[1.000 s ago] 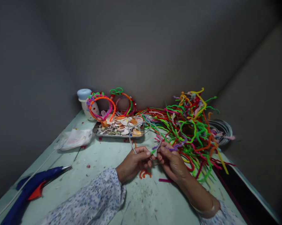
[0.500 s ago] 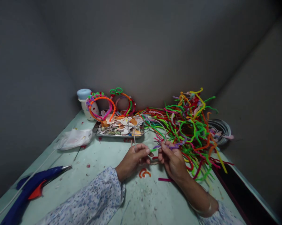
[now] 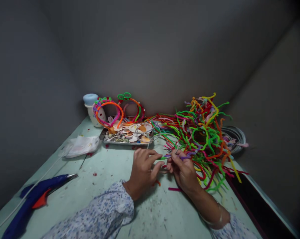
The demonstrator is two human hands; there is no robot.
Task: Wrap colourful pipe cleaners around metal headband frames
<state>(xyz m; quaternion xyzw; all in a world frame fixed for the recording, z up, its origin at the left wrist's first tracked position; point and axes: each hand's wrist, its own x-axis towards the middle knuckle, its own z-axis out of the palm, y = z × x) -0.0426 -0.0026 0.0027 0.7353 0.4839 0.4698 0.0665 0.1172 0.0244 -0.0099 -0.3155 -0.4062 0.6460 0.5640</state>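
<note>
My right hand [image 3: 183, 167] pinches a thin wire [image 3: 177, 142] and a purple fuzzy stem [image 3: 187, 156] between thumb and fingers. The wire loops up and back toward the tray. Beside it on the left, my left hand [image 3: 145, 167] has its thumb and index finger apart, their tips near a short green fuzzy piece [image 3: 162, 158]. An orange curled piece [image 3: 158, 183] lies partly hidden behind my left hand. Below my right hand is a magenta stem [image 3: 174, 189].
A metal tray [image 3: 115, 144] holds shells, with colourful headbands [image 3: 109, 103] standing on it. Left are a lidded jar [image 3: 91, 109], plastic bag [image 3: 83, 146] and blue glue gun [image 3: 31, 199]. A stem pile [image 3: 207, 132] and wire coil [image 3: 237, 139] sit right.
My left hand has turned with its back upward, and its thumb and index finger have spread from their pinch at the green piece. My right hand has barely moved.
</note>
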